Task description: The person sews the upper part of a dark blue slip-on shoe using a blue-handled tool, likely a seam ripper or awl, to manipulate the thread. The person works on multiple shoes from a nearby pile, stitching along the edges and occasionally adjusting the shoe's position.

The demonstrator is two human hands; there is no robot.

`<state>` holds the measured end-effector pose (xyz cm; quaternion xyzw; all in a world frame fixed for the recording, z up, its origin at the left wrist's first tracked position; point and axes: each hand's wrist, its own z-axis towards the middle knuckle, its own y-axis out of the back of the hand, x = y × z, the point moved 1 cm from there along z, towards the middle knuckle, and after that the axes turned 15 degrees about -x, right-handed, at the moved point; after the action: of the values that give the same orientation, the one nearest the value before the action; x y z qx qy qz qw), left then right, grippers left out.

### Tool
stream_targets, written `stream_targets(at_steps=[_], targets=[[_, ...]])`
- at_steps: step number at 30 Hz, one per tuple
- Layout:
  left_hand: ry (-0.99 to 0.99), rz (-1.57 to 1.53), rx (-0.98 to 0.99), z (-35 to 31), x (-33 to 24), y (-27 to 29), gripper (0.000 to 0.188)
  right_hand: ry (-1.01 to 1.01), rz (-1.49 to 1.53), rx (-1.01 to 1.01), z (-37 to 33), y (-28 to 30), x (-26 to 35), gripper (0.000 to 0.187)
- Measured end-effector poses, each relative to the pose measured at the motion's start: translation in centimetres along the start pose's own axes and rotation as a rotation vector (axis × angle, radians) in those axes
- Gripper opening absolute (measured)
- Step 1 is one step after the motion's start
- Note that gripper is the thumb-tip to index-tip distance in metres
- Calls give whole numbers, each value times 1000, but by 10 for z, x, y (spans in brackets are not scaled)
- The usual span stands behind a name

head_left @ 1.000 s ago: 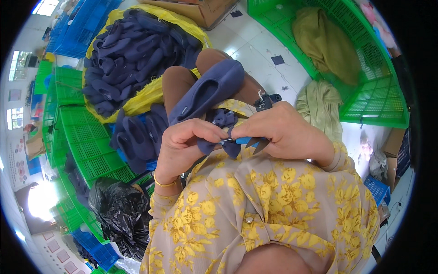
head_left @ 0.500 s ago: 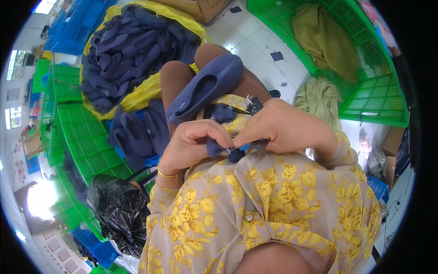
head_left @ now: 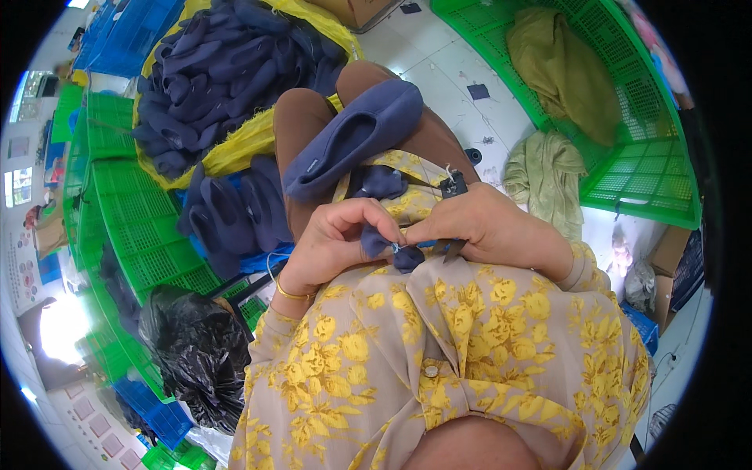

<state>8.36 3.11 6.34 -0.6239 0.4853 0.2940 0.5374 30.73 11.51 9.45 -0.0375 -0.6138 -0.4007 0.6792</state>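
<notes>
In front of my belly, my left hand [head_left: 329, 244] is closed, thumb and forefinger pinching a small navy fabric bow [head_left: 407, 259]. The bow's middle has light blue thread around it. Against it, my right hand [head_left: 493, 225] is closed too, its fingertips pinching at the bow's middle. A dark pointed tool with a blue part [head_left: 449, 247], which looks like thread snips, sticks out under the right fingers. Across my thighs lies a navy felt slipper [head_left: 376, 125]. Another navy bow [head_left: 381, 182] rests in my lap, near a small black square piece [head_left: 453, 186] with string.
A yellow sack [head_left: 235, 160] heaped with navy slippers [head_left: 211, 86] stands ahead left. More slippers [head_left: 223, 223] lie beside my left leg. Green crates [head_left: 137, 211] and a black plastic bag [head_left: 192, 345] are at the left. A green crate [head_left: 642, 176] holding olive cloth [head_left: 560, 74] stands right.
My right hand has tilted and lowered slightly, baring more of the black square piece. Both hands stay at the bow. The whole view has shifted a little.
</notes>
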Motion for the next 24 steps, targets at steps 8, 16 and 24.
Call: stream_targets(at_steps=[8,16,24], targets=[[29,22,-51,-1,0,-3,11,15,-32,-20,0,-2,3,56],[58,-5,-67,-2,1,-3,11,67,-30,-39,-1,-7,0,53],[94,-12,-113,-1,0,-7,11,-19,-18,-51,0,-9,-1,42]])
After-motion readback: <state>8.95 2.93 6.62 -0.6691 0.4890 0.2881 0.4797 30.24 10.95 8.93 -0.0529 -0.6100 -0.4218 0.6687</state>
